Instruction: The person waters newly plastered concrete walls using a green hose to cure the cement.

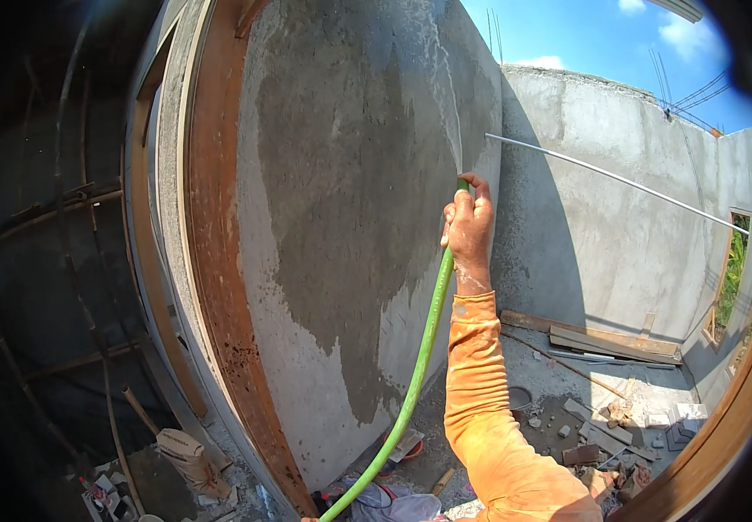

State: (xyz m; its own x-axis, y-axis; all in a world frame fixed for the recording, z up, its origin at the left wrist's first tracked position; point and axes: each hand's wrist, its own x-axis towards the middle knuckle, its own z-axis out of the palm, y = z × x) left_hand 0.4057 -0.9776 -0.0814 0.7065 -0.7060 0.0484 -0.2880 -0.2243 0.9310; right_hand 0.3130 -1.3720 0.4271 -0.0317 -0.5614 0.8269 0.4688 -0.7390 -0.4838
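Note:
My right hand (470,217), in an orange sleeve, is raised and closed around the end of a green hose (428,335). One finger bends over the hose tip, and water (451,104) sprays upward from it. Behind the spray, a grey plastered wall (358,165) has a large dark wet patch with ragged lower edges. The hose curves down to the bottom edge, where a small skin-coloured patch beside it may be my left hand; its fingers are hidden.
A brown wooden frame (219,217) stands left of the wet wall. A thin metal pole (619,180) crosses the right side. Wooden boards (611,342) and rubble lie on the floor. A sack (189,459) stands at lower left.

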